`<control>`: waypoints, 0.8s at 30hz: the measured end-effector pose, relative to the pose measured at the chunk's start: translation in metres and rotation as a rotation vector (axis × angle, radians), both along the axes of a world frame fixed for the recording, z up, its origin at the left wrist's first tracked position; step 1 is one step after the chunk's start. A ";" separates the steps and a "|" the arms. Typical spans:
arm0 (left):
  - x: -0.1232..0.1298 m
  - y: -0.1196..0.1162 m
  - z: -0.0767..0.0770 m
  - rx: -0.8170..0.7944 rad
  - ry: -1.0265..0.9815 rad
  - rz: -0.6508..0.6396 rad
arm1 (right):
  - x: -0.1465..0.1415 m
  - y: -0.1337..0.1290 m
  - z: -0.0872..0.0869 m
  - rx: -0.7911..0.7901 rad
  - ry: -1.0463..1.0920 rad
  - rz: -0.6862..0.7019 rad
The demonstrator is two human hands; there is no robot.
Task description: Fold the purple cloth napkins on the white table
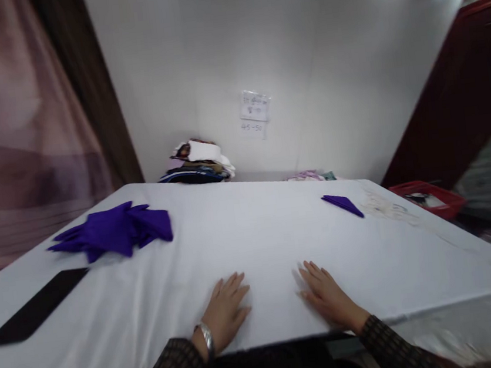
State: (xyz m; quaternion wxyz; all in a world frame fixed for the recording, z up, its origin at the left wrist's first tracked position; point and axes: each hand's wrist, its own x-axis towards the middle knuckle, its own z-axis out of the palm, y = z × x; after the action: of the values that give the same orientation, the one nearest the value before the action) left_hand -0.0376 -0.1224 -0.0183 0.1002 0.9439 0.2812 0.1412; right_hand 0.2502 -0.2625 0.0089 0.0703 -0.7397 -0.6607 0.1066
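Observation:
My left hand (pixel 225 311) rests palm down on the white cloth of the table (pixel 251 236), fingers spread, a silver bracelet (pixel 206 337) at its wrist. Opposite it, my right hand (pixel 325 296) lies flat near the table's front edge, its fingers stretched out. Neither hand holds anything. A loose heap of purple cloth (pixel 115 229) sits at the left side of the table. Farther right lies a small piece of purple cloth (pixel 342 203), folded to a narrow point. Both purple pieces are apart from my hands.
A dark flat strip (pixel 37 305) lies at the table's left. Folded fabrics (pixel 199 162) are piled by the wall at the back. Pale threads or scraps (pixel 385 206) lie at the right. Beyond that edge is a red basket (pixel 428 198). A pink curtain (pixel 13 128) hangs at the left.

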 end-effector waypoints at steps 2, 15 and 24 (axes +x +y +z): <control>-0.018 0.011 0.014 -0.023 0.040 0.164 | -0.026 0.024 0.005 -0.008 0.035 0.130; -0.135 0.055 0.023 -0.144 -0.218 0.660 | -0.107 0.113 -0.021 0.077 0.106 0.643; -0.185 0.173 0.044 -0.296 -0.728 1.183 | -0.111 0.143 -0.080 0.261 0.155 0.618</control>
State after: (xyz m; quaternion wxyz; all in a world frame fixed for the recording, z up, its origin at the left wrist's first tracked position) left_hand -0.2228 0.0504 0.0253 0.2214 0.5021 0.7116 0.4388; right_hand 0.1396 -0.1196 -0.0714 0.1788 -0.4792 -0.8542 0.0930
